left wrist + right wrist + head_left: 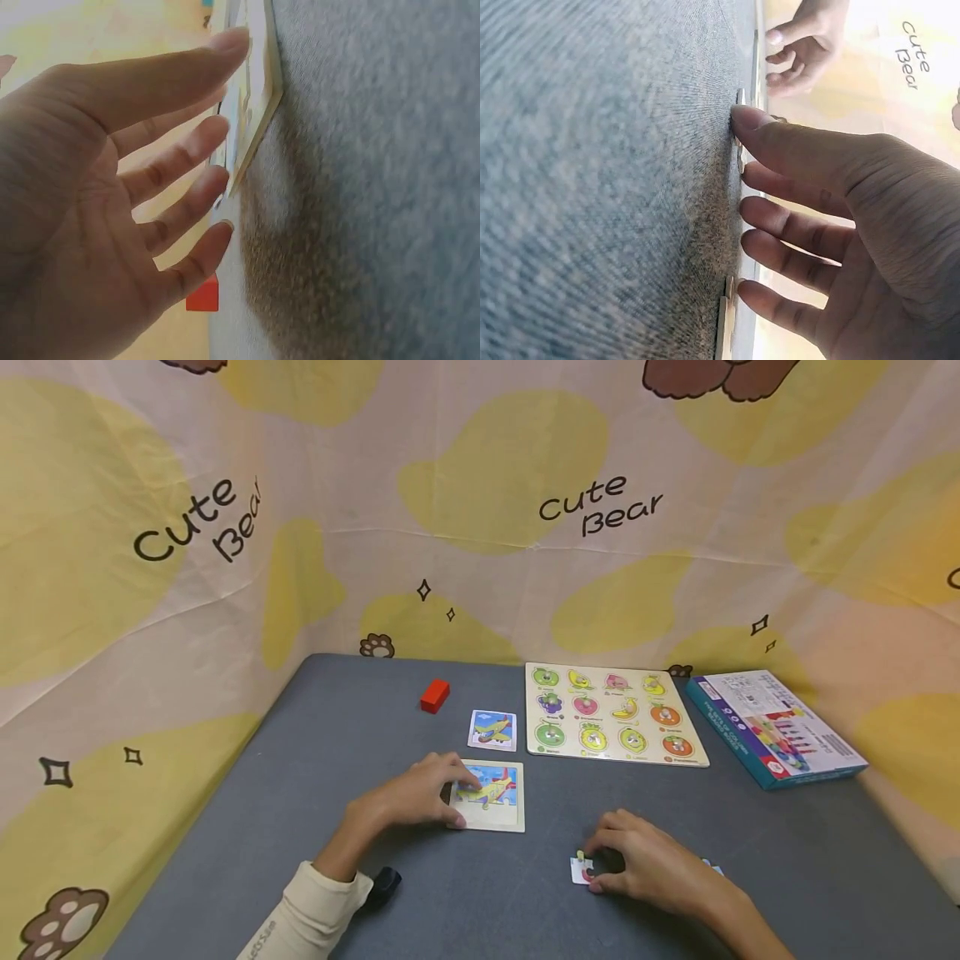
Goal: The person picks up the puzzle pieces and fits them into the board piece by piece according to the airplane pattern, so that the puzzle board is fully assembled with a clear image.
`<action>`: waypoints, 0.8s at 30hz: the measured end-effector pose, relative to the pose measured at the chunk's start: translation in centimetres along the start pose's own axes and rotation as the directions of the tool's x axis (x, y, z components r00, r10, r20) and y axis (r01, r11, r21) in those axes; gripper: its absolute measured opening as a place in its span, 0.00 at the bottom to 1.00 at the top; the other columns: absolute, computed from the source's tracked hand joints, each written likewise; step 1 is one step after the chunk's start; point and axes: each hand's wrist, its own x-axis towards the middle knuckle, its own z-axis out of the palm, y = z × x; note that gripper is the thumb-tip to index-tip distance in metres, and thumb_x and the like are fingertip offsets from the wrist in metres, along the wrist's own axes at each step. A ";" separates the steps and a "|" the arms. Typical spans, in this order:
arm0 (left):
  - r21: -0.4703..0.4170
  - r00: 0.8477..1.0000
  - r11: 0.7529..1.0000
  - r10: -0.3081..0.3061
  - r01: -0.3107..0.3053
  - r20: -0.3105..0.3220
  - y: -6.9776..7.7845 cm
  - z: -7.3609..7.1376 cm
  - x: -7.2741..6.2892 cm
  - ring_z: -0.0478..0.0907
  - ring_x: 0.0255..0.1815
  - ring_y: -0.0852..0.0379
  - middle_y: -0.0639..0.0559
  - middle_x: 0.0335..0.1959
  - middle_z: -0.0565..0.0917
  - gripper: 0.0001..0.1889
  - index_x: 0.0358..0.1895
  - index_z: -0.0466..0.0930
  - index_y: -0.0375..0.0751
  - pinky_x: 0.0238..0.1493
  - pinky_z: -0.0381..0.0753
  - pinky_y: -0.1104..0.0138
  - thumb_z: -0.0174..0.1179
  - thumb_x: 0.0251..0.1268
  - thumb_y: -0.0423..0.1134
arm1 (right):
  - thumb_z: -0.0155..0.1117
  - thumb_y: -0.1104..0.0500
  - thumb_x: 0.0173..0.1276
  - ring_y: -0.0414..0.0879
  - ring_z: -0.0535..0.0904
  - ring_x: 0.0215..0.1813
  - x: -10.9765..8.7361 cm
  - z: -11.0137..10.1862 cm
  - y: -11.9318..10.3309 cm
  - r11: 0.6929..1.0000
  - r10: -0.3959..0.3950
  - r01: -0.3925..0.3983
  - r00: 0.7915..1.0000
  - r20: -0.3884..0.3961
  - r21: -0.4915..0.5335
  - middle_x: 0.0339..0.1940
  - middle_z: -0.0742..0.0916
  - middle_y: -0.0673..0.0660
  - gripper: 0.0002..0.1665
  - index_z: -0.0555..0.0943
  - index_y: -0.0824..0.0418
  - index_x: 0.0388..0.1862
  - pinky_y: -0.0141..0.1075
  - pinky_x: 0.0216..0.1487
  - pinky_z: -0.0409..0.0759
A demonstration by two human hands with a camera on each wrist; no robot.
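Observation:
My left hand (420,789) rests at the left side of a small wooden jigsaw board (510,818) with a partly assembled yellow airplane picture. In the left wrist view its fingers are spread and only slightly bent, and the thumb touches the board near its edge. Lower right, my right hand (648,864) pinches a small jigsaw piece (579,870) between thumb and index finger, the piece lying at table level. Another jigsaw piece (714,867) shows partly behind the right wrist. Just beyond the board lies a square airplane picture card (492,730).
A fruit puzzle board (615,752) lies at the back right, beside a flat teal-edged box (780,727). Toward the back left sits a red block (435,696). A black object (382,887) is by the left sleeve. Printed fabric (480,485) hangs around the grey table (300,760).

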 end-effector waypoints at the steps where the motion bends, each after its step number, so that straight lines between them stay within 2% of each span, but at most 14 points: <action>1: 0.001 1.000 1.000 -0.013 0.013 0.005 -0.1 -0.1 0.0 0.69 0.57 0.52 0.54 0.58 0.79 0.26 0.62 0.87 0.50 0.57 0.71 0.53 0.80 0.58 0.41 | 0.76 0.34 0.63 0.35 0.73 0.49 0.0 0.0 0.0 1.000 0.001 -0.001 1.000 0.001 0.000 0.44 0.79 0.35 0.20 0.89 0.42 0.48 0.38 0.51 0.80; 7: -0.007 0.999 0.999 -0.033 0.033 0.030 -0.3 -0.3 -0.2 0.69 0.59 0.51 0.54 0.60 0.79 0.27 0.60 0.88 0.50 0.59 0.71 0.52 0.81 0.55 0.39 | 0.78 0.38 0.64 0.34 0.73 0.48 -0.2 0.0 0.0 1.000 -0.002 0.002 1.000 -0.004 0.003 0.42 0.79 0.34 0.15 0.90 0.42 0.45 0.37 0.49 0.79; 12: -0.011 0.997 0.998 -0.059 0.059 0.046 -0.6 -0.4 -0.2 0.68 0.60 0.51 0.55 0.62 0.78 0.27 0.61 0.87 0.53 0.59 0.72 0.50 0.80 0.56 0.39 | 0.78 0.39 0.65 0.33 0.72 0.45 -0.2 0.0 -0.1 1.000 0.000 0.000 1.000 0.000 0.023 0.42 0.79 0.34 0.13 0.89 0.41 0.44 0.34 0.46 0.76; 24: -0.021 0.998 0.998 -0.056 0.057 0.033 -0.5 -0.4 -0.2 0.70 0.59 0.50 0.53 0.59 0.79 0.27 0.62 0.86 0.49 0.58 0.73 0.51 0.80 0.57 0.35 | 0.77 0.39 0.66 0.32 0.72 0.43 -0.1 0.2 -0.2 1.000 -0.005 0.005 1.000 -0.013 0.025 0.43 0.80 0.36 0.13 0.89 0.42 0.42 0.32 0.43 0.76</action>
